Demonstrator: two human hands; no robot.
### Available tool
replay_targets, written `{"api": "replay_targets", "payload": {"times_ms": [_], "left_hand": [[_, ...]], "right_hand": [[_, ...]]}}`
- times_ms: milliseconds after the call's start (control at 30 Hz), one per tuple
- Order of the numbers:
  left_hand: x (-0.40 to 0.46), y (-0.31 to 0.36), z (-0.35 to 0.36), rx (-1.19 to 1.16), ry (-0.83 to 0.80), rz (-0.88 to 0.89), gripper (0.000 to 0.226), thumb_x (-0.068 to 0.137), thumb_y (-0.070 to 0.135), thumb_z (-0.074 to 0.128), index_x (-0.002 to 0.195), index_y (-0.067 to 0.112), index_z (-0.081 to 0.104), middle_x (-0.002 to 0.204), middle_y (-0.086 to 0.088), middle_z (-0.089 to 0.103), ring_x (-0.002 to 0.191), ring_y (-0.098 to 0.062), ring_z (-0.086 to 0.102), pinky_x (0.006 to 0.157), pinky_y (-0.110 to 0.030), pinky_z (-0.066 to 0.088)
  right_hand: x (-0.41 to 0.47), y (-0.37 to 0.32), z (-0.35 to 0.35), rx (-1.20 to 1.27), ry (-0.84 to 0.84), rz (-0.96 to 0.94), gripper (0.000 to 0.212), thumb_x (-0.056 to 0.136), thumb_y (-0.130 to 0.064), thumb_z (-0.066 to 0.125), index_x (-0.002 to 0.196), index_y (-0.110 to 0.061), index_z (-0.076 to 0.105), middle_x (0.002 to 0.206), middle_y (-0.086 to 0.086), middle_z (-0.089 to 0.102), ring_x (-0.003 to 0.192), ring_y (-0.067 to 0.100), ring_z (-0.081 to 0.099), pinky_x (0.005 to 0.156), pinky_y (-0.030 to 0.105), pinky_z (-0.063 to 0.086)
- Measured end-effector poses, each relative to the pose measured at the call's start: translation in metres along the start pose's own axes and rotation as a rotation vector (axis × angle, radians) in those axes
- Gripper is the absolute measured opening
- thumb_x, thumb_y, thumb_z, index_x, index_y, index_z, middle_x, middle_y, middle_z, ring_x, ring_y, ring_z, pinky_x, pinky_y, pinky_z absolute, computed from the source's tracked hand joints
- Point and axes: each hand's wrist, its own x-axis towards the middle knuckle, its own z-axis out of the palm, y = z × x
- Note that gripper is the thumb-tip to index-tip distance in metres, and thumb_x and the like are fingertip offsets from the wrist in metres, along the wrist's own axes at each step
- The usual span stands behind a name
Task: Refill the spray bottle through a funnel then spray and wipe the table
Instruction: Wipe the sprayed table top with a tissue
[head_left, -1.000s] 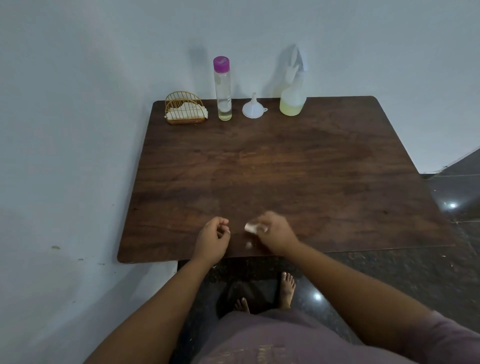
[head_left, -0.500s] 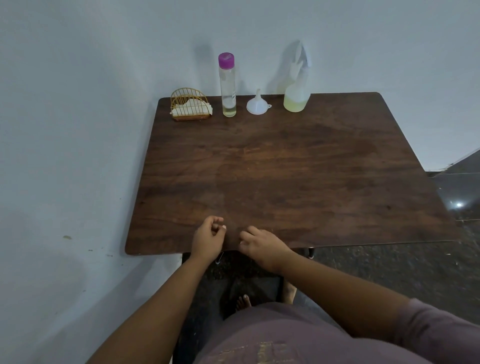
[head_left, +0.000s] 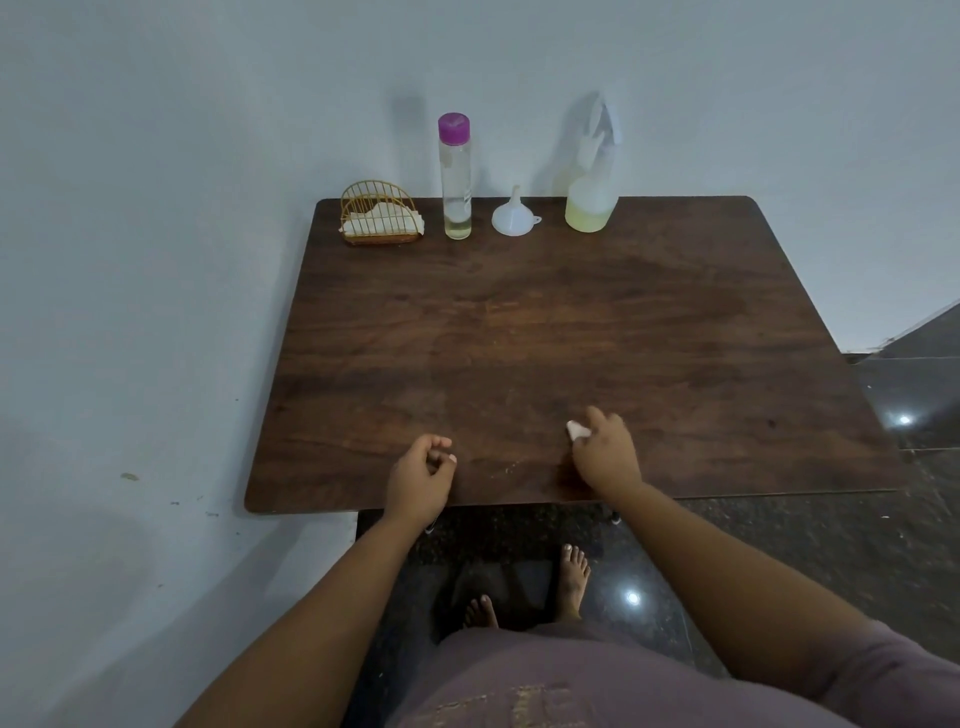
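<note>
A person stands at the near edge of a dark wooden table (head_left: 545, 332), both bare forearms reaching over it. The right hand (head_left: 605, 454) rests on the tabletop near the front edge, its fingers curled around a small white wad (head_left: 576, 430) that pokes out past the fingertips; it looks like a scrap of tissue or cloth, though it is too small to say for sure. The left hand (head_left: 421, 473) sits just beside the front edge, well apart from the right, with its fingers loosely curled inward and holding nothing that I can see.

Along the far edge, against the pale wall (head_left: 156, 208), four things stand in a row. At the right is the spray bottle (head_left: 592, 202), upright, translucent, with a shallow layer of yellowish liquid in the bottom and its white trigger head on top. Left of it a white funnel (head_left: 514, 218) sits mouth down, spout pointing up. Next comes a tall clear bottle with a purple cap (head_left: 455, 176), a little liquid at its base. At the left end is a gold wire napkin holder (head_left: 379, 213) with white napkins inside.

Below the table, two bare feet (head_left: 571, 577) stand on a dark polished floor (head_left: 779, 561).
</note>
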Motion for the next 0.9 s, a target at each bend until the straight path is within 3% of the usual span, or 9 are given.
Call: {"api": "replay_targets", "payload": {"times_ms": [133,233,300,400,500,567,633,700,900], "left_hand": [[0.004,0.001,0.002,0.015,0.001,-0.002,0.010,0.093,0.018,0.060,0.102,0.021,0.060,0.078,0.004,0.059,0.081,-0.022,0.063,0.075,-0.038,0.051],[0.006,0.002,0.002,0.030,0.009,-0.006,0.010,0.093,0.017,0.060,0.102,0.019,0.061,0.076,0.004,0.059,0.076,-0.020,0.061,0.072,-0.035,0.049],[0.008,0.002,0.000,0.026,0.018,-0.008,0.010,0.092,0.016,0.061,0.101,0.020,0.061,0.077,0.004,0.060,0.076,-0.019,0.061,0.072,-0.035,0.050],[0.013,0.000,-0.004,0.012,0.033,-0.009,0.010,0.091,0.017,0.062,0.097,0.024,0.061,0.078,0.004,0.060,0.079,-0.024,0.064,0.075,-0.038,0.052],[0.015,0.000,-0.007,0.005,0.032,-0.024,0.009,0.091,0.017,0.062,0.097,0.023,0.061,0.078,0.003,0.059,0.080,-0.026,0.065,0.078,-0.041,0.053],[0.017,-0.001,-0.007,0.001,0.035,-0.027,0.009,0.091,0.017,0.062,0.097,0.023,0.061,0.078,0.002,0.060,0.080,-0.027,0.065,0.078,-0.042,0.053],[0.017,-0.002,-0.007,-0.003,0.038,-0.028,0.009,0.090,0.016,0.062,0.095,0.024,0.061,0.078,0.002,0.060,0.079,-0.027,0.065,0.079,-0.043,0.053],[0.017,-0.003,-0.007,-0.018,0.039,-0.031,0.010,0.090,0.015,0.062,0.094,0.025,0.061,0.077,0.002,0.060,0.079,-0.027,0.065,0.079,-0.044,0.054],[0.016,-0.006,-0.011,-0.018,0.049,-0.033,0.012,0.090,0.016,0.063,0.094,0.027,0.060,0.076,0.003,0.061,0.078,-0.026,0.065,0.077,-0.044,0.054]], "right_hand": [[-0.033,-0.035,0.036,-0.085,-0.176,-0.279,0.034,0.093,-0.018,0.049,0.124,-0.008,0.056,0.124,0.020,0.047,0.109,0.038,0.051,0.091,0.036,0.043],[-0.050,-0.057,0.054,0.012,-0.356,-0.381,0.028,0.089,-0.009,0.053,0.116,-0.007,0.061,0.111,0.015,0.054,0.101,0.032,0.053,0.076,0.027,0.039],[-0.050,-0.062,0.054,0.346,-0.411,-0.169,0.028,0.086,-0.001,0.054,0.109,-0.014,0.064,0.099,0.007,0.059,0.089,0.022,0.058,0.068,0.026,0.046],[-0.031,-0.057,0.034,0.910,-0.458,0.163,0.046,0.083,0.018,0.043,0.110,-0.015,0.061,0.089,0.007,0.056,0.072,0.015,0.055,0.057,0.021,0.053],[0.000,-0.040,0.003,1.099,-0.359,0.350,0.043,0.084,0.014,0.034,0.107,-0.007,0.063,0.099,0.011,0.059,0.081,0.018,0.055,0.057,0.022,0.051],[0.012,-0.031,-0.005,1.078,-0.306,0.419,0.027,0.085,0.000,0.041,0.091,-0.008,0.067,0.104,0.014,0.059,0.085,0.021,0.055,0.056,0.024,0.051],[0.015,-0.029,-0.003,0.894,-0.296,0.341,0.003,0.084,-0.018,0.064,0.084,-0.014,0.064,0.100,0.011,0.061,0.083,0.021,0.058,0.057,0.025,0.050],[0.012,-0.029,0.007,0.497,-0.280,0.106,0.026,0.071,-0.025,0.081,0.084,-0.021,0.059,0.095,0.003,0.062,0.083,0.019,0.060,0.063,0.026,0.047],[-0.013,-0.053,0.039,-0.073,-0.236,-0.645,0.022,0.086,-0.007,0.055,0.107,-0.016,0.055,0.111,0.009,0.060,0.099,0.027,0.055,0.084,0.036,0.045]]}}
